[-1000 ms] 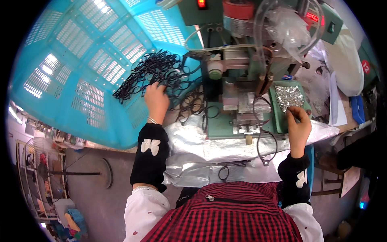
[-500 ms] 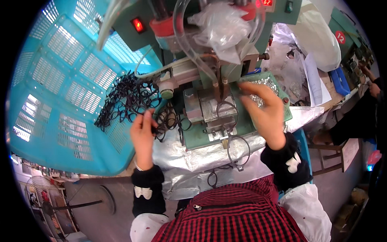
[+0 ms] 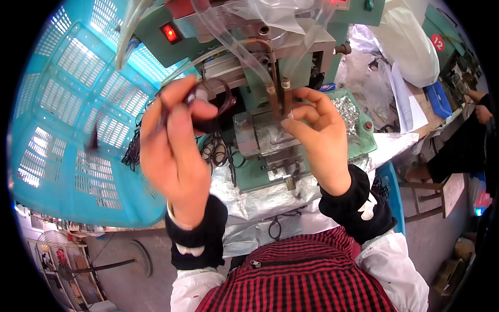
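My left hand (image 3: 176, 140), smeared by motion, is raised over the left side of the bench machine, with its fingers closed on a dark cord loop (image 3: 227, 101). At the metal fixture (image 3: 270, 139), my right hand (image 3: 321, 138) has thumb and fingertips brought together just beside two thin metal tubes (image 3: 287, 96). What those fingertips pinch, if anything, is too small to make out. More dark cord loops (image 3: 214, 150) lie heaped left of the fixture, partly hidden by my left hand. Small shiny metal pieces (image 3: 345, 113) fill part of the green tray (image 3: 368, 139) at the right.
A large blue slatted basket (image 3: 88, 197) takes up the left. The green machine housing (image 3: 150, 39) with a lit red switch rises ahead. Silver foil (image 3: 249, 208) covers the bench's front edge. At the far right a person's hand (image 3: 483, 113) shows beside another machine.
My left hand has risen from the cord heap toward me. My right fingers have closed in at the fixture. The loop that hung on the fixture is no longer there.
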Tool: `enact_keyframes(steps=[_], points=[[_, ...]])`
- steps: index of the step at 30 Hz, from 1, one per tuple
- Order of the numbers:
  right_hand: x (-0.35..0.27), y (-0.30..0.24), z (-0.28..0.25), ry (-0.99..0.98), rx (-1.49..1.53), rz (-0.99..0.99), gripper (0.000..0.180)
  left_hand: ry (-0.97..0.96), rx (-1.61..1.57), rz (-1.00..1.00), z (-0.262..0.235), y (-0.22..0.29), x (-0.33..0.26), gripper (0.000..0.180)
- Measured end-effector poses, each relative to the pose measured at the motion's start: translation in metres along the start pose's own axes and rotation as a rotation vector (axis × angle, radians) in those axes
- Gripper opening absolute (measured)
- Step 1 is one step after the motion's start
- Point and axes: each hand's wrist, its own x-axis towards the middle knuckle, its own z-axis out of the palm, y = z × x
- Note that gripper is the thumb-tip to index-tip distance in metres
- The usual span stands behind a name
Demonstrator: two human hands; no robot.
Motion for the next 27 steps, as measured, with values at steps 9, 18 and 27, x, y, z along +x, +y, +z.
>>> enact_keyframes(steps=[9, 18, 27], points=[[0.005, -0.005, -0.048, -0.139, -0.659, -0.338, 0.033, -0.755, -0.98, -1.075, 0.014, 0.049, -0.046, 0.048], [0.017, 0.067, -0.138, 0.225, -1.378, -0.463, 0.019, -0.737, -1.119, -1.305, 0.044, 0.031, -0.062, 0.047], [0.019, 0.065, -0.135, 0.209, -1.287, -0.561, 0.012, -0.586, -0.895, -1.068, 0.013, 0.006, -0.123, 0.034]])
